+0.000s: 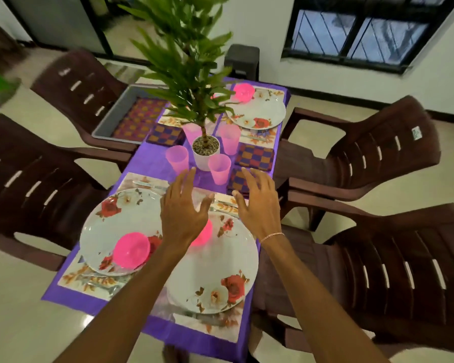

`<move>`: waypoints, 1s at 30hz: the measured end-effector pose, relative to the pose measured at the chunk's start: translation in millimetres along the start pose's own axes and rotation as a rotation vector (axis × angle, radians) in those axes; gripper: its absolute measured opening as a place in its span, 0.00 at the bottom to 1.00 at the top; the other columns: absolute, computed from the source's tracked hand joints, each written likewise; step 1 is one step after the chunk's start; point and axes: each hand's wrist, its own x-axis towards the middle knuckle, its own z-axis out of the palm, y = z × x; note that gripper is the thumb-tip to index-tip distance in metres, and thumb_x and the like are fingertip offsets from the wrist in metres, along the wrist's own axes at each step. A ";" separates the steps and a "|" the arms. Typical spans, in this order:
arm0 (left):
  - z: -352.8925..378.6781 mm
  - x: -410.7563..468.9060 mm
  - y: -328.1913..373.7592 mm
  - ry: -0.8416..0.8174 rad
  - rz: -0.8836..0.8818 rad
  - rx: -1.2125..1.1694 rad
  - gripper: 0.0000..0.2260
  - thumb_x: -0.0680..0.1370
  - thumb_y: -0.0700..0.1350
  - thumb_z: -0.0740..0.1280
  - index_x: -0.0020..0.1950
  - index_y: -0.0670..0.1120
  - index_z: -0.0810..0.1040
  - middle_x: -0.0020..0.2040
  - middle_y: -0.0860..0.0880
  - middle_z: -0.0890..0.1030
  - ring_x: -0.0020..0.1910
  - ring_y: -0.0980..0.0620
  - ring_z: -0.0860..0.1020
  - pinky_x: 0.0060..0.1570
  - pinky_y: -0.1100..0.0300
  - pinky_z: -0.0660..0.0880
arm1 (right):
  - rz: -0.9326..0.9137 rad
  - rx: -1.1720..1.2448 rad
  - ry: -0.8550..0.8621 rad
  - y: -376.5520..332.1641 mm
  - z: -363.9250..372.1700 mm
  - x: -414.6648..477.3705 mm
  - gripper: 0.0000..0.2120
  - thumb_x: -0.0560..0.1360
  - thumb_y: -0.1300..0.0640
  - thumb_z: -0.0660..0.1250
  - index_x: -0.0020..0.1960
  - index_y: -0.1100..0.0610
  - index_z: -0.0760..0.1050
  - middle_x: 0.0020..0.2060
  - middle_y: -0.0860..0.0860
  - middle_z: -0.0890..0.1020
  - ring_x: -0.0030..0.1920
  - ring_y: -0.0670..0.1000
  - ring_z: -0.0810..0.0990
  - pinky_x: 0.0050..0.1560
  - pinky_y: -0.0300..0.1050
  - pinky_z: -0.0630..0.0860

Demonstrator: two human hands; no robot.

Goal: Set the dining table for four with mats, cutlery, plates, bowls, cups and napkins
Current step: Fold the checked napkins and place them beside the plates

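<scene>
Reaching over the counter (pixel 152 163), both hands were empty and held nothing. The left hand (pixel 181 213) had its grip spread, fingers apart, above the near right plate (pixel 220 279) and hid part of a pink bowl (pixel 203 235) on it. The right hand (pixel 257 205) also had its grip spread, near a checked napkin (pixel 237 182) at the counter edge. A second plate (pixel 108 226) at the near left carried another pink bowl (pixel 131 250). A third plate (pixel 260 111) with a bowl (pixel 243 91) stood at the far right. Four pink cups (pixel 177 159) stood around a potted plant (pixel 205 150) in the middle. Floral mats (pixel 89 281) lay under the plates. A grey tray (pixel 121 111) with more napkins rested on the far left chair (pixel 81 87).
</scene>
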 end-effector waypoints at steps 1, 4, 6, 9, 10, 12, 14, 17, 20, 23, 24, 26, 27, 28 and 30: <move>-14.2 -2.2 -9.3 0.017 0.010 -0.001 0.33 0.78 0.61 0.65 0.80 0.50 0.64 0.77 0.45 0.70 0.74 0.41 0.70 0.67 0.37 0.71 | -0.018 -0.004 0.006 -15.2 0.1 -3.4 0.27 0.79 0.47 0.67 0.75 0.56 0.70 0.70 0.56 0.73 0.70 0.60 0.70 0.66 0.61 0.73; -56.7 -8.2 -42.7 0.040 0.040 0.029 0.35 0.78 0.64 0.62 0.82 0.51 0.62 0.80 0.46 0.66 0.76 0.40 0.68 0.69 0.38 0.68 | -0.044 -0.020 0.016 -63.2 7.0 -14.3 0.30 0.77 0.50 0.70 0.76 0.56 0.68 0.70 0.57 0.74 0.70 0.62 0.70 0.67 0.61 0.72; -84.2 -10.1 -70.2 0.050 0.057 0.040 0.35 0.79 0.64 0.61 0.82 0.53 0.60 0.81 0.47 0.64 0.77 0.40 0.67 0.72 0.37 0.66 | -0.035 -0.021 0.020 -96.8 16.7 -21.2 0.30 0.77 0.50 0.67 0.77 0.56 0.67 0.71 0.57 0.73 0.71 0.62 0.69 0.69 0.62 0.71; -131.8 -12.3 -121.4 0.068 0.065 0.042 0.35 0.79 0.66 0.60 0.83 0.54 0.58 0.82 0.48 0.63 0.77 0.41 0.67 0.70 0.37 0.68 | -0.024 -0.008 0.041 -157.1 38.9 -30.9 0.31 0.78 0.46 0.61 0.78 0.56 0.65 0.74 0.56 0.71 0.74 0.61 0.67 0.72 0.61 0.69; -145.3 -12.3 -136.4 0.077 0.065 0.042 0.35 0.79 0.66 0.60 0.83 0.53 0.59 0.81 0.48 0.63 0.77 0.41 0.67 0.70 0.38 0.68 | -0.020 0.009 0.054 -174.8 46.2 -32.8 0.31 0.78 0.47 0.62 0.79 0.55 0.64 0.74 0.56 0.71 0.74 0.61 0.67 0.73 0.60 0.68; -178.5 -14.0 -168.8 0.087 0.060 0.042 0.36 0.78 0.66 0.60 0.83 0.52 0.59 0.81 0.48 0.63 0.77 0.42 0.67 0.69 0.39 0.67 | -0.037 0.044 0.090 -218.0 64.1 -36.8 0.32 0.78 0.49 0.66 0.79 0.55 0.63 0.73 0.56 0.71 0.73 0.60 0.67 0.73 0.57 0.68; -206.6 -14.7 -201.2 0.096 0.060 0.045 0.36 0.78 0.65 0.61 0.83 0.51 0.59 0.82 0.48 0.62 0.78 0.43 0.66 0.70 0.40 0.66 | -0.047 0.065 0.101 -260.2 81.9 -38.9 0.32 0.78 0.50 0.68 0.79 0.55 0.63 0.72 0.56 0.72 0.72 0.60 0.68 0.72 0.58 0.68; -237.7 -12.4 -240.5 0.081 0.059 0.040 0.37 0.79 0.66 0.62 0.83 0.54 0.55 0.83 0.50 0.59 0.79 0.44 0.64 0.72 0.39 0.63 | -0.067 0.080 0.089 -312.4 103.9 -38.2 0.33 0.78 0.51 0.68 0.80 0.55 0.62 0.73 0.56 0.71 0.73 0.61 0.67 0.72 0.59 0.68; -257.4 -2.3 -267.2 0.058 0.053 0.038 0.37 0.79 0.67 0.60 0.84 0.57 0.51 0.84 0.51 0.55 0.80 0.45 0.61 0.74 0.39 0.60 | -0.066 0.066 0.084 -348.2 122.3 -28.2 0.32 0.78 0.50 0.66 0.80 0.55 0.62 0.73 0.56 0.71 0.74 0.60 0.66 0.73 0.59 0.68; -271.9 15.8 -289.9 0.048 0.059 0.032 0.37 0.79 0.69 0.56 0.84 0.58 0.50 0.84 0.51 0.54 0.80 0.45 0.60 0.75 0.40 0.59 | -0.068 0.043 0.090 -372.6 140.6 -11.5 0.32 0.79 0.47 0.64 0.80 0.56 0.62 0.73 0.57 0.71 0.74 0.60 0.67 0.73 0.58 0.67; -274.9 23.2 -296.9 0.043 0.061 0.026 0.37 0.78 0.70 0.55 0.84 0.58 0.50 0.84 0.51 0.54 0.81 0.45 0.59 0.76 0.40 0.58 | -0.061 0.042 0.094 -378.7 145.9 -6.3 0.32 0.80 0.45 0.62 0.80 0.55 0.63 0.73 0.56 0.71 0.74 0.60 0.67 0.74 0.56 0.67; -277.5 39.3 -313.7 0.025 0.068 0.021 0.38 0.78 0.71 0.53 0.84 0.58 0.49 0.84 0.51 0.54 0.81 0.44 0.59 0.76 0.39 0.57 | -0.042 0.058 0.117 -390.0 158.9 4.4 0.32 0.80 0.41 0.59 0.79 0.55 0.64 0.74 0.55 0.71 0.74 0.59 0.67 0.73 0.55 0.67; -278.1 45.6 -320.4 0.018 0.072 0.022 0.38 0.78 0.71 0.53 0.84 0.57 0.49 0.84 0.51 0.54 0.81 0.44 0.59 0.76 0.39 0.57 | -0.030 0.063 0.127 -394.0 164.9 8.9 0.32 0.80 0.40 0.58 0.79 0.55 0.65 0.74 0.55 0.72 0.75 0.58 0.67 0.72 0.54 0.67; -278.9 54.1 -328.7 0.012 0.078 0.024 0.37 0.79 0.71 0.54 0.84 0.57 0.49 0.84 0.51 0.53 0.81 0.44 0.59 0.76 0.38 0.57 | -0.019 0.059 0.133 -399.0 172.6 15.5 0.32 0.80 0.40 0.58 0.79 0.55 0.65 0.74 0.54 0.71 0.75 0.58 0.67 0.72 0.54 0.67; -282.2 70.9 -345.6 0.003 0.096 0.024 0.37 0.79 0.70 0.56 0.84 0.57 0.49 0.84 0.51 0.53 0.81 0.44 0.59 0.76 0.38 0.58 | -0.004 0.062 0.149 -407.3 189.2 29.7 0.31 0.80 0.40 0.59 0.78 0.54 0.65 0.74 0.54 0.71 0.74 0.57 0.67 0.72 0.54 0.68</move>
